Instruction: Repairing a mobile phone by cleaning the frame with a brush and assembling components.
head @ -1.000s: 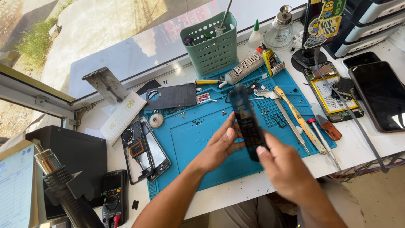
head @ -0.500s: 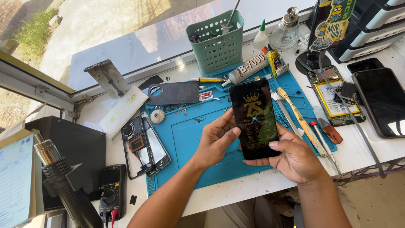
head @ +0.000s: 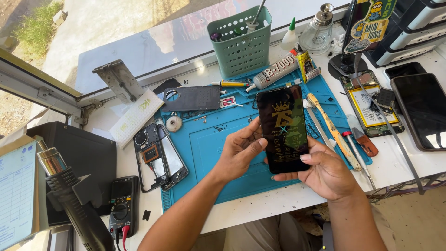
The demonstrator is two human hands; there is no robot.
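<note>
Both the left hand [head: 239, 153] and right hand [head: 325, 169] grip the phone screen [head: 283, 128] by its edges above the blue mat [head: 204, 144]; best kept level, fingertips off the glass.

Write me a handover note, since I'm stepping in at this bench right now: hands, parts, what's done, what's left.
Left hand: grips the left edge of the black rectangular phone screen panel, thumb on its face.
Right hand: cradles the panel's lower end from beneath, thumb on the right edge.
The panel is held face up above the blue silicone work mat.
The opened phone frame with exposed insides lies at the mat's left edge; the grey adhesive tube lies at the mat's top.
Done: panel picked up. Left: panel not yet on any frame.
</note>
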